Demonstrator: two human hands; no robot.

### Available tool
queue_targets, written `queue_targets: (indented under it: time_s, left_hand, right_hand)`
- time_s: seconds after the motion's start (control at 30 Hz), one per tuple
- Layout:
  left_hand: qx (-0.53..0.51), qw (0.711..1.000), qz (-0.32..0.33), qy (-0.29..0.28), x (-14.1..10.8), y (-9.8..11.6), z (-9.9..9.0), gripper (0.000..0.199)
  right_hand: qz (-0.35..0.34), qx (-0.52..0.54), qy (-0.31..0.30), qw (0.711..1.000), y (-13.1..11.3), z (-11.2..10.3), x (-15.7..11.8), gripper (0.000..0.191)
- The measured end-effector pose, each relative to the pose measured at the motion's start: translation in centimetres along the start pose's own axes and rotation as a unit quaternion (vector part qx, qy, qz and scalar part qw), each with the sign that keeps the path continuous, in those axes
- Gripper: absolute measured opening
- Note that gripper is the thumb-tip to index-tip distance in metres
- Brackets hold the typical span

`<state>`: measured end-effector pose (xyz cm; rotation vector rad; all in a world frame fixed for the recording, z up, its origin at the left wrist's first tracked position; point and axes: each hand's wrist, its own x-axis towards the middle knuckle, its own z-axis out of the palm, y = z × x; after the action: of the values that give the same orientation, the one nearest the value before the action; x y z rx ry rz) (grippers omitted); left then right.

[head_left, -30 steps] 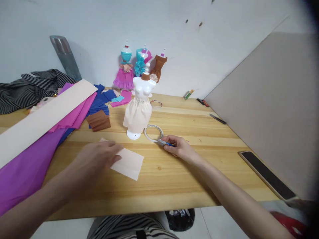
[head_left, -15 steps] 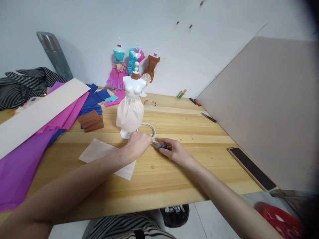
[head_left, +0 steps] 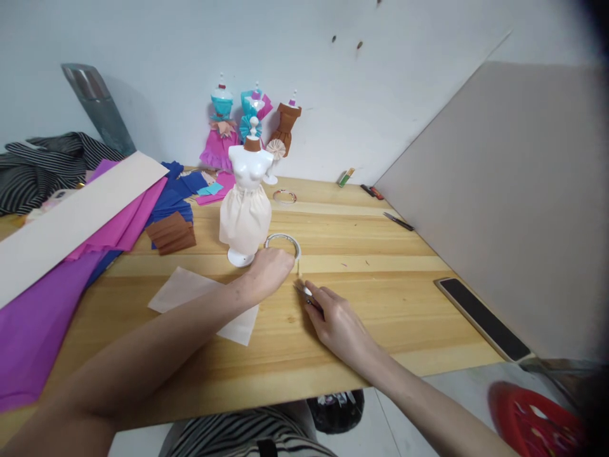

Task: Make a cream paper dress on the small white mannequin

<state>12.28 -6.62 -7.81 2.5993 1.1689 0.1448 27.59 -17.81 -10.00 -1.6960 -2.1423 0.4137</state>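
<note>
My left hand [head_left: 271,270] is closed on the near side of a narrow white tape roll [head_left: 284,237], just above the table. A short pale strip of tape [head_left: 299,268] hangs from the roll's right side. In my right hand [head_left: 340,317] is a small pair of snips [head_left: 307,294], its blades pointing up and left, close below the strip. Behind my left hand stands a white mini dress form [head_left: 250,166] with a brown neck band and a gathered cream skirt [head_left: 246,216]. A pale paper sheet [head_left: 183,287] lies partly under my left forearm.
Brown sheets [head_left: 171,233], blue sheets [head_left: 166,203] and a long cream strip [head_left: 95,212] over pink and purple sheets lie left. Dressed forms, including a brown one [head_left: 285,124], stand by the wall. A phone [head_left: 483,320] lies right, near a black-handled tool [head_left: 398,221].
My right hand has moved slightly down and right with the snips, away from my left hand. The pale strip now shows between the roll and the blades.
</note>
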Motion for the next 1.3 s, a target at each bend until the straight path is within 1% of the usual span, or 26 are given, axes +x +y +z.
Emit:
queue_targets:
  time_s: [0.13,0.23,0.43,0.5,0.57,0.63,0.7,0.77,0.8,0.83,0.9,0.97,1.0,1.07,1.1,1.13,1.23,1.3]
  left_hand:
    - [0.054,0.998,-0.011,-0.006,0.1,0.3,-0.5,0.028]
    - [0.075,0.997,-0.011,0.003,0.0,0.4,-0.9,0.030]
    - [0.073,0.997,-0.005,0.020,0.2,0.7,-1.0,0.027]
    - [0.064,0.998,-0.003,0.029,-0.1,0.9,-1.2,0.031]
    - [0.058,0.998,0.000,0.034,-0.8,1.1,-1.5,0.038]
    - [0.053,0.998,0.009,0.030,-2.3,1.1,-2.0,0.042]
    - [0.049,0.999,0.016,0.016,-4.3,0.7,-2.7,0.033]
    - [0.038,0.999,-0.033,-0.005,-6.7,-0.3,-3.7,0.025]
    - [0.036,0.998,-0.049,-0.017,-7.9,-1.0,-4.2,0.025]
    - [0.039,0.996,-0.073,-0.033,-9.2,-1.8,-4.7,0.027]
    - [0.062,0.987,-0.147,-0.033,-11.4,-3.8,-5.5,0.030]
    - [0.114,0.962,-0.248,-0.012,-13.3,-5.9,-5.9,0.030]
    - [0.140,0.950,-0.278,-0.010,-14.0,-6.9,-5.9,0.033]
    - [0.157,0.944,-0.291,-0.009,-15.0,-8.5,-5.5,0.039]
    - [0.148,0.949,-0.278,-0.007,-15.3,-9.1,-5.2,0.035]
    - [0.130,0.949,-0.286,0.003,-15.4,-9.5,-4.8,0.030]
    - [0.055,0.948,-0.313,0.022,-15.3,-9.9,-3.7,0.016]
    - [0.017,0.945,-0.324,0.044,-15.1,-9.8,-3.3,0.013]
  right_hand:
    - [-0.028,0.014,-0.011,0.999,-0.7,0.0,-1.4,0.044]
    - [-0.031,0.032,-0.012,0.999,-1.0,-0.5,-1.8,0.043]
    - [0.007,0.044,-0.011,0.999,-0.6,-1.2,-1.0,0.042]
    - [0.021,0.047,-0.013,0.999,-0.4,-1.3,-0.6,0.042]
    - [0.035,0.054,-0.020,0.998,-0.3,-1.4,-0.4,0.042]
    - [0.047,0.076,-0.030,0.996,-0.4,-1.5,-0.4,0.042]
    - [0.054,0.101,-0.046,0.992,-0.6,-1.7,-0.5,0.033]
    - [0.052,0.116,-0.060,0.990,-0.9,-1.9,-0.4,0.017]
    - [0.047,0.118,-0.066,0.990,-1.1,-2.0,-0.3,0.012]
    - [0.039,0.120,-0.070,0.989,-1.3,-2.0,-0.2,0.014]
    - [0.020,0.128,-0.080,0.988,-1.9,-1.8,0.3,0.020]
    - [-0.001,0.131,-0.097,0.987,-2.5,-1.4,0.9,0.020]
    - [-0.010,0.131,-0.106,0.986,-2.7,-1.1,1.4,0.019]
    - [-0.023,0.129,-0.118,0.984,-3.3,-0.3,2.3,0.017]
    - [-0.027,0.132,-0.121,0.983,-3.5,0.1,2.9,0.016]
    - [-0.028,0.138,-0.122,0.983,-3.7,0.5,3.4,0.014]
    - [-0.030,0.153,-0.121,0.980,-4.3,1.6,4.9,0.012]
    - [-0.030,0.147,-0.131,0.980,-4.6,2.1,5.6,0.016]
